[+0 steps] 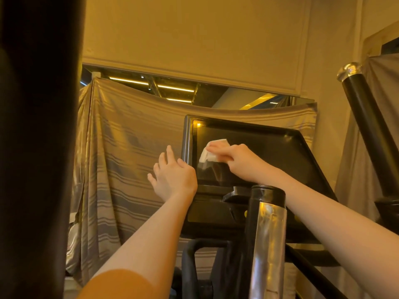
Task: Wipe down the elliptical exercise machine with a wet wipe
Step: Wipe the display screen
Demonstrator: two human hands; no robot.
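We press a crumpled white wet wipe against the dark glossy screen of the elliptical's black console, in the screen's left half. Our right hand pinches the wipe, fingers curled around it, with the knuckles toward us. Our left hand sits just left of the console, fingers straight and spread, the thumb side touching the console's left frame edge; it holds nothing. Below the console, a chrome upright post with a black cap stands in front of our right forearm. To the console's right a black handlebar with a shiny silver tip slants upward. Behind the console hangs a striped grey-beige cloth draped across the wall.
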